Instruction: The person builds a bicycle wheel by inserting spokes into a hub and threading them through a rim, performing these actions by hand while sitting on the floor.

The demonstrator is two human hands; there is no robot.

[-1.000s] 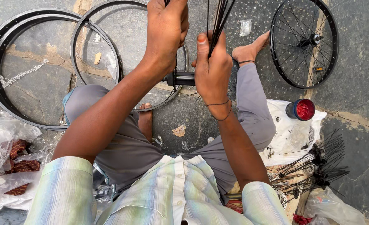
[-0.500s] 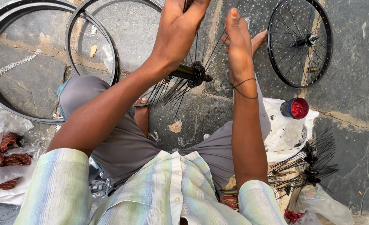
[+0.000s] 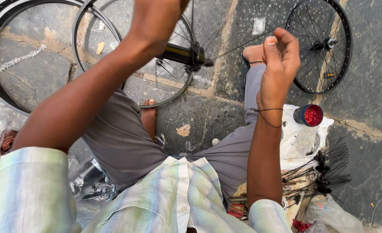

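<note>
On a dark stone floor (image 3: 372,142) strewn with bare rims (image 3: 10,56) and a spoked wheel (image 3: 320,45), the right hand (image 3: 279,64) pinches a thin spoke (image 3: 238,46) running to the black hub (image 3: 184,55), while the left hand, cut off at the top edge, hides its grip.

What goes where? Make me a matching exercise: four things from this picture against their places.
Things:
1. chain
2. red-filled pot
3. built wheel
4. loose spokes

Places:
A. upper right, on the stone floor
B. inside the empty rims, upper left
C. lower right, in a bundle
D. on white plastic beside the right forearm

Pairs: 1-B, 2-D, 3-A, 4-C
</note>
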